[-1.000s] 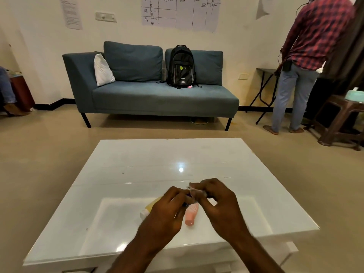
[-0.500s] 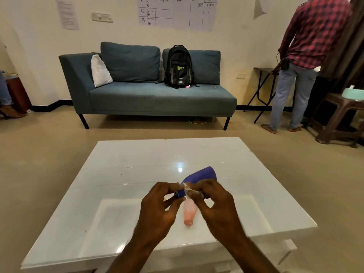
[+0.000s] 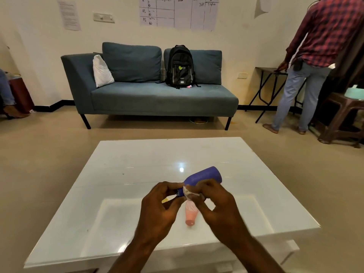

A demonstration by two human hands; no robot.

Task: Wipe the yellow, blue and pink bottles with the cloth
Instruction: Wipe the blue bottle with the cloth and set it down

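I hold the blue bottle tilted above the white table, its base pointing away and up to the right. My left hand grips its cap end. My right hand presses a small white cloth against the bottle's neck. The pink bottle lies on the table under my hands, partly hidden. Only a sliver of the yellow bottle shows between the fingers of my left hand.
A blue sofa with a black backpack stands past the table. A person in a plaid shirt stands at the far right by a folding table and a brown stool.
The blue bottle came up off the table into both hands and now sits slightly higher. My hands hide most of the yellow bottle. The cloth stays at the bottle's neck.
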